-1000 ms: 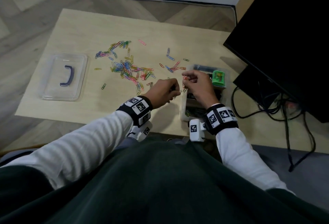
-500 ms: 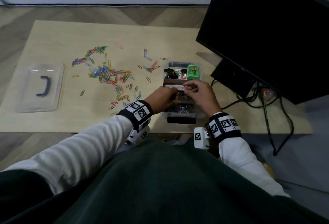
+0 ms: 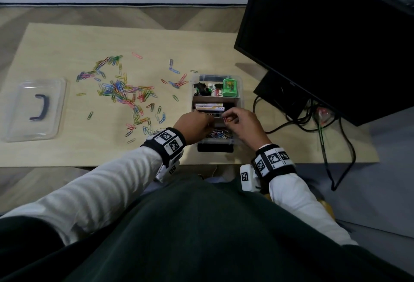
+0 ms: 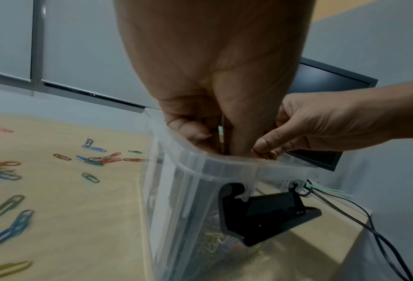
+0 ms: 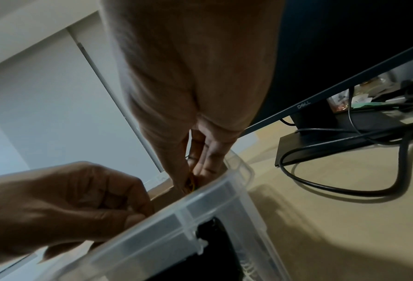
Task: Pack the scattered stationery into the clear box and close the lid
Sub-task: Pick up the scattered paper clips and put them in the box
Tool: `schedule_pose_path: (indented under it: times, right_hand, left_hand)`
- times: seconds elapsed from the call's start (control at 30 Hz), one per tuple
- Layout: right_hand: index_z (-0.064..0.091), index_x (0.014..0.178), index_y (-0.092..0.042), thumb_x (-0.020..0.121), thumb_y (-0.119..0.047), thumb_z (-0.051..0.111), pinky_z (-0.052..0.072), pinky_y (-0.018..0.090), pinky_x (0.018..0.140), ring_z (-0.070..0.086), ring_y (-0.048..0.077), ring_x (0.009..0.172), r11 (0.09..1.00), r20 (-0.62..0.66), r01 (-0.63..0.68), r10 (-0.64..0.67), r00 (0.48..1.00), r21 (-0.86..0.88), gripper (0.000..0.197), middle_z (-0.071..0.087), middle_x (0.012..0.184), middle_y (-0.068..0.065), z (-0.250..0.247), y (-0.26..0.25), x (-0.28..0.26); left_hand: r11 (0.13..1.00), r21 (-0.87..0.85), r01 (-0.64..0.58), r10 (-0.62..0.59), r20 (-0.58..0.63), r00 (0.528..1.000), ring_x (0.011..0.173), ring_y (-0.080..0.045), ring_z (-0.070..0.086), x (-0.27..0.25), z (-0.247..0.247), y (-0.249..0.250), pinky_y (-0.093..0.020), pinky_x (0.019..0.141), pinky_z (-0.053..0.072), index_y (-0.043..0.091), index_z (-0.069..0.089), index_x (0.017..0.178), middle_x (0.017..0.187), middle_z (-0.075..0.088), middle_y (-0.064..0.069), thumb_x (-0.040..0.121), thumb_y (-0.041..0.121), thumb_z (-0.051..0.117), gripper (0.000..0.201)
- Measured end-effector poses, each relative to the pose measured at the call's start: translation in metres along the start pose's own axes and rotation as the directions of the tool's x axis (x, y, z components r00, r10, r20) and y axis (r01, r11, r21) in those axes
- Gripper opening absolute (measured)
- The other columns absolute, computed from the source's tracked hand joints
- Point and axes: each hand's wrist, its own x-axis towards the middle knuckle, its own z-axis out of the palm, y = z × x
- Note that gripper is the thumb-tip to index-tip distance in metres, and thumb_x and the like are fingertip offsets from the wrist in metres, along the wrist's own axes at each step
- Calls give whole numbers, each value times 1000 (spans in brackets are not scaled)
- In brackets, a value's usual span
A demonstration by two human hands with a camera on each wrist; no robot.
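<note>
Pinching thin wire paper clips, my right hand and curled left hand meet over the translucent clear box; what my left fingertips hold is hidden. Glossy lid lies on the table, well apart.

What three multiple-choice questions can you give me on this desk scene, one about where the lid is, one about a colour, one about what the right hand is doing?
1. Where does the clear lid lie?
A. On the box
B. On the table's left end, apart from the box
C. Under the monitor

2. What colour is the small case in the clear box's far compartment?
A. Green
B. Red
C. White

3. What is the right hand doing?
A. Resting flat on the table
B. Lifting the lid
C. Pinching paper clips over the box

Answers: 1 B, the lid sits far left with loose clips between it and the box. 2 A, the case is bright green. 3 C, fingertips grip clips just above the rim.
</note>
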Motion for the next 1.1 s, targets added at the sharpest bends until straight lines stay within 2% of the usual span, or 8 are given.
schedule_pose_path:
  times: [0.1, 0.27, 0.4, 0.53, 0.63, 0.77, 0.9, 1.1]
  right_hand:
    - [70, 106, -21, 90, -7, 66, 43, 15, 65, 58, 5, 80, 999, 10, 30, -30, 999, -27, 22, 63, 96, -5, 1, 0, -1]
    - [70, 108, -18, 91, -9, 67, 46, 15, 71, 60, 9, 87, 994, 15, 73, -72, 997, -76, 20, 62, 104, -2, -1, 1, -2]
    - [73, 108, -20, 91, -16, 68, 53, 22, 77, 63, 6, 86, 996, 5, 75, -75, 997, -45, 18, 69, 101, -3, -3, 4, 0]
    - [72, 103, -20, 94, -19, 65, 52, 23, 74, 62, 5, 84, 997, -143, 80, -81, 986, -14, 11, 69, 99, -6, -7, 4, 1]
    - [63, 118, -19, 96, -19, 60, 52, 26, 83, 58, 12, 98, 996, -274, 19, -41, 961, -83, 23, 57, 116, 0, -11, 4, 4]
    - [50, 140, -16, 97, -17, 58, 46, 33, 100, 52, 22, 121, 987, -200, -111, 86, 976, -120, 44, 48, 134, 9, -15, 6, 14]
    - [50, 142, -11, 96, -3, 52, 43, 35, 101, 49, 29, 123, 973, -205, -143, 105, 973, -182, 47, 50, 131, 13, -15, 1, 21]
    - [54, 137, -8, 95, 0, 53, 44, 35, 100, 53, 31, 118, 972, -195, -109, 69, 978, -206, 43, 52, 125, 13, -11, -11, 25]
  left_hand:
    - [999, 33, 10, -9, -39, 999, 76, -26, 61, 0, 4, 1, -28, 58, 38, 20, 64, 98, 87, 66, -4, 94, 28, 49, 17]
    - [999, 42, 15, -12, -64, 998, 76, -27, 62, 2, 7, 0, -28, 58, 38, 18, 66, 100, 88, 67, -6, 94, 27, 50, 19]
    - [1000, 1, 14, -14, -69, 998, 78, -27, 62, 3, 7, -1, -28, 59, 39, 17, 66, 101, 89, 67, -6, 94, 27, 50, 20]
    - [989, -140, 36, -46, -66, 997, 80, -24, 64, 7, 3, -6, -29, 63, 45, 20, 66, 100, 89, 69, -3, 94, 29, 54, 17]
    - [965, -258, 46, -89, -161, 983, 78, -21, 63, 8, -3, -9, -27, 63, 41, 18, 64, 101, 88, 68, -1, 95, 25, 55, 13]
    - [942, -305, 142, -243, -325, 914, 76, -25, 55, 8, -3, -24, -34, 61, 43, 14, 50, 104, 93, 57, -5, 96, 27, 52, 15]
    - [908, -332, 254, -358, -304, 883, 77, -32, 60, 8, 3, -41, -44, 63, 52, 13, 41, 119, 111, 51, -14, 98, 32, 48, 29]
    - [869, -407, 281, -402, -249, 881, 78, -35, 61, 13, 7, -56, -33, 60, 38, 13, 34, 125, 98, 66, -19, 100, 31, 46, 33]
